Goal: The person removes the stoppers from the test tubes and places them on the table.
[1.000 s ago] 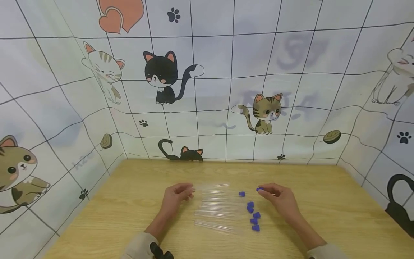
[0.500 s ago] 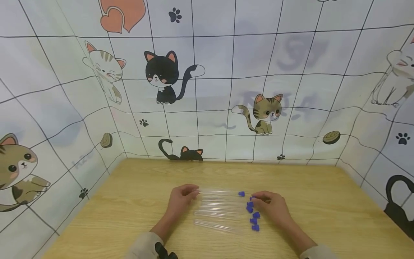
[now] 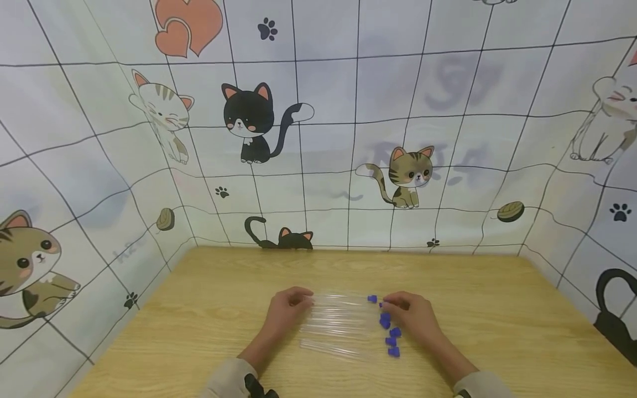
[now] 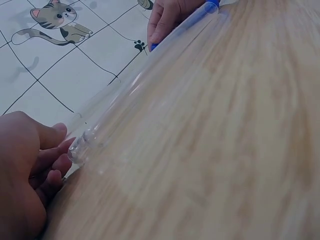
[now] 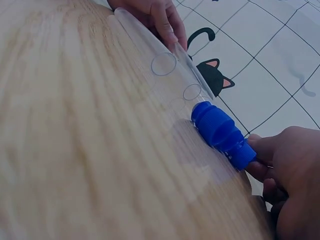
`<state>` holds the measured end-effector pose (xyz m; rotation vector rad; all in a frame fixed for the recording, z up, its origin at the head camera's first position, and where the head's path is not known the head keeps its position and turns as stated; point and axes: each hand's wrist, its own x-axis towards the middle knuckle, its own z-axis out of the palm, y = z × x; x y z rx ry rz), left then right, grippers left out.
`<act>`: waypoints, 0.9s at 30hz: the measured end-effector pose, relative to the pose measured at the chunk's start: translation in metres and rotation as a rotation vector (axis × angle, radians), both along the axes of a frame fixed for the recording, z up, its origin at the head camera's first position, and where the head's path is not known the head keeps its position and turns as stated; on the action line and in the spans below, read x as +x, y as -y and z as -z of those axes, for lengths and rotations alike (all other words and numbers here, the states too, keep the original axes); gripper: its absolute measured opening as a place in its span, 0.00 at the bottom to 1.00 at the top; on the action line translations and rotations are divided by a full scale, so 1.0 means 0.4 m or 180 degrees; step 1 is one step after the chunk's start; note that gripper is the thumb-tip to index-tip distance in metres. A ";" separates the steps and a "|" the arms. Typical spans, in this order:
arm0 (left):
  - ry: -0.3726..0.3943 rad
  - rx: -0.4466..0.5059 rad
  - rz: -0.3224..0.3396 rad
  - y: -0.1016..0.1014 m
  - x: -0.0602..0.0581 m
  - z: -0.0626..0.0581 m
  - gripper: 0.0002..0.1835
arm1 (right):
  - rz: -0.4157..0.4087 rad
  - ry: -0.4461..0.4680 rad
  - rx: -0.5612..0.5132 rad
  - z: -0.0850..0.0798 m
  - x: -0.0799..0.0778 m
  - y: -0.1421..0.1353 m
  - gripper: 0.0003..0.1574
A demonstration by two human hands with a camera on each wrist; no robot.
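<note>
In the head view my left hand is at the left ends of a row of clear test tubes. Its thumb and fingertips pinch the rounded end of one clear tube, raised beside the others in the left wrist view. My right hand faces it from the right and pinches a small blue cap between thumb and finger. That cap is close to the tube's open end; the fingers mostly hide it. Several blue caps lie by the tubes' right ends, some looming large in front of the right hand in the right wrist view.
The tubes and caps lie on a light wooden table. Behind and on both sides hangs a white sheet with a grid and printed cats. One blue cap sits at the far end of the caps' line.
My left hand has moved right with the tube. The right hand has come left and a little nearer with its cap, so the two hands are now closer together.
</note>
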<state>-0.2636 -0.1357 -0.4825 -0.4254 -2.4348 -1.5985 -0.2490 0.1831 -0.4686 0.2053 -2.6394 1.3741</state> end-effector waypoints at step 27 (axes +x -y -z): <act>-0.0214 -0.0495 -0.0166 -0.014 0.005 -0.012 0.06 | 0.0045 -0.0203 0.0213 0.010 0.004 0.006 0.13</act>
